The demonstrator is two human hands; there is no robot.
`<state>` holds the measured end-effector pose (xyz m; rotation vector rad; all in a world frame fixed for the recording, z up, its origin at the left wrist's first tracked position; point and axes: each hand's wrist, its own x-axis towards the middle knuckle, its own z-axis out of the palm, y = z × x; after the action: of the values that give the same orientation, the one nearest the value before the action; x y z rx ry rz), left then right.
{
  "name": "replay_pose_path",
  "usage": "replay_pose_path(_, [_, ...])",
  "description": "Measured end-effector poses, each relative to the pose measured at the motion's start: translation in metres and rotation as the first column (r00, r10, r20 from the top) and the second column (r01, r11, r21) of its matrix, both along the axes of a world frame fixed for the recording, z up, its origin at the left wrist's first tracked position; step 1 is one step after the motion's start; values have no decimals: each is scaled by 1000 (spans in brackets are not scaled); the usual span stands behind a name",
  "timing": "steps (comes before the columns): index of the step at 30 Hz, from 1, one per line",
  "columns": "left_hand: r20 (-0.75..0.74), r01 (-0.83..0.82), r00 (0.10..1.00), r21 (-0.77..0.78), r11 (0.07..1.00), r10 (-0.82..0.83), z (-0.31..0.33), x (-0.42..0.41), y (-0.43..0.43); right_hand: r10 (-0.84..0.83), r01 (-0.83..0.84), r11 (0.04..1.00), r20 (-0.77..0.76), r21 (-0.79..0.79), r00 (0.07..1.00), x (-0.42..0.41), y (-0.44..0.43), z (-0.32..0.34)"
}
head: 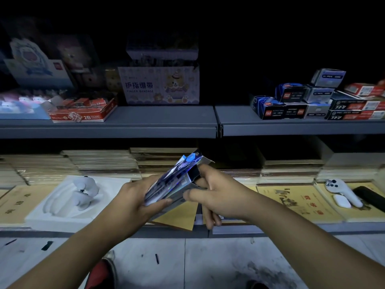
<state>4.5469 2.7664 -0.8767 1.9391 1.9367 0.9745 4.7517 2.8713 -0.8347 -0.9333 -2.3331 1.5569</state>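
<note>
Head view: a shiny blue box is being held tilted in mid-air, in front of the lower shelf, with its open end raised and turned away and a loose flap sticking out at the top. Its lower end is being gripped by the left hand, whose fingers are curled round it from beneath. Its upper part is being pinched by the right hand, with the thumb pressed to the near side and the forefinger at the open mouth.

Just below the box, yellow notebooks are being displayed flat, with stacks of notebooks behind them. To the left, a white toy is being cradled in a white foam tray. To the right, a white handheld device is lying on a notebook.

On the upper shelf a finger bandage carton, a red 2B carton and piled small boxes are being displayed.
</note>
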Motion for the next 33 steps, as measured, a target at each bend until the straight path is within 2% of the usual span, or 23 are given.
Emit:
replay_pose_path(6, [12, -61, 998, 5, 998, 61, 1, 0, 7, -160, 189, 936, -119, 295, 980, -2, -1, -1])
replay_pose_path(9, [18, -92, 996, 2, 996, 92, 1, -1, 8, -211, 276, 896, -214, 347, 954, -2, -1, 0])
replay_pose_path(13, [-5, -85, 996, -10, 996, 85, 1, 0, 7, -353, 454, 877, -432, 156, 830, -7, -2, 0])
replay_pose_path(17, [-8, -86, 996, -28, 996, 86, -1, 0, 6, -372, 436, 897, -405, 74, 835, -10, -1, -2])
replay_pose_path(21, [-41, -75, 996, -15, 997, 75, 1, 1, 6, -442, 460, 885, -434, -70, 785, -9, 2, -3])
replay_pose_path(27, [-56, -89, 995, -22, 996, 88, -1, 0, 7, -569, 562, 805, -520, -191, 637, -9, 7, -1])
replay_pose_path(30, [-71, -89, 994, -33, 995, 87, -3, -1, 8, -562, 520, 821, -494, -237, 663, -10, 4, -1])
replay_pose_path(33, [-64, -57, 996, -31, 998, 55, -3, 0, 7, -501, 461, 864, -438, -203, 747, -11, 0, -3])
